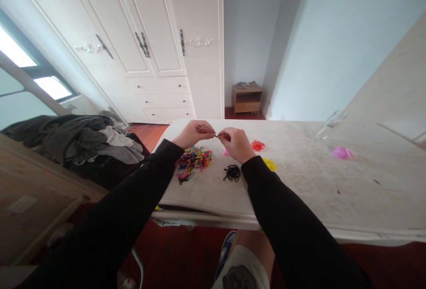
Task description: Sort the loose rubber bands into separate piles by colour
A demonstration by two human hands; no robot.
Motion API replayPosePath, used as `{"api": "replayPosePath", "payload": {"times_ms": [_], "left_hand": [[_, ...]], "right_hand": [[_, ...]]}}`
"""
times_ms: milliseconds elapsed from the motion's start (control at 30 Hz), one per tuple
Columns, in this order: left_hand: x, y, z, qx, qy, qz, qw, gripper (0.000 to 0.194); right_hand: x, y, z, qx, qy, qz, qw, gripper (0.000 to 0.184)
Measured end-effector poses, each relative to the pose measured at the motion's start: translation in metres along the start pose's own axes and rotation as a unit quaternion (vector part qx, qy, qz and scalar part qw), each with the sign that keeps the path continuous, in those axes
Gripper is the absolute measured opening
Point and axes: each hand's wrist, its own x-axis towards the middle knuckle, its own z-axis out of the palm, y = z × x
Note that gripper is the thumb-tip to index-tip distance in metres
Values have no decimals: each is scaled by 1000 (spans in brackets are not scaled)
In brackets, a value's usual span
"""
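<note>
Both hands meet above the table, fingertips pinched together. My left hand (197, 132) and my right hand (234, 142) grip a tiny dark and yellow elastic band (216, 136) between them; its exact shape is too small to make out. Below my left hand lies a mixed heap of colourful elastic bands (194, 159). A pile of black bands (232, 173) sits nearer me, under my right wrist. Beyond that wrist are a red pile (258, 145) and a yellow pile (269, 164), the latter partly behind my sleeve. Something pink (226, 152) shows beside my right hand, mostly hidden.
The pale table (299, 191) stretches to the right, bearing a clear plastic container (331, 123) and a pink bundle (342, 153). Dark and grey clothes (83, 140) are heaped at the left. Behind stand a white wardrobe (159, 23) and a small wooden cabinet (248, 99).
</note>
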Motion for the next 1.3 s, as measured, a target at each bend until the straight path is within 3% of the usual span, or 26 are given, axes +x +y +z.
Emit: {"api": "replayPosePath", "payload": {"times_ms": [733, 1300], "left_hand": [[0, -5, -1, 7, -24, 0, 1000, 18], [2, -4, -1, 28, -5, 12, 1000, 16]], "right_hand": [[-1, -2, 0, 12, 14, 3, 1000, 11], [-1, -1, 0, 4, 8, -1, 1000, 12]]}}
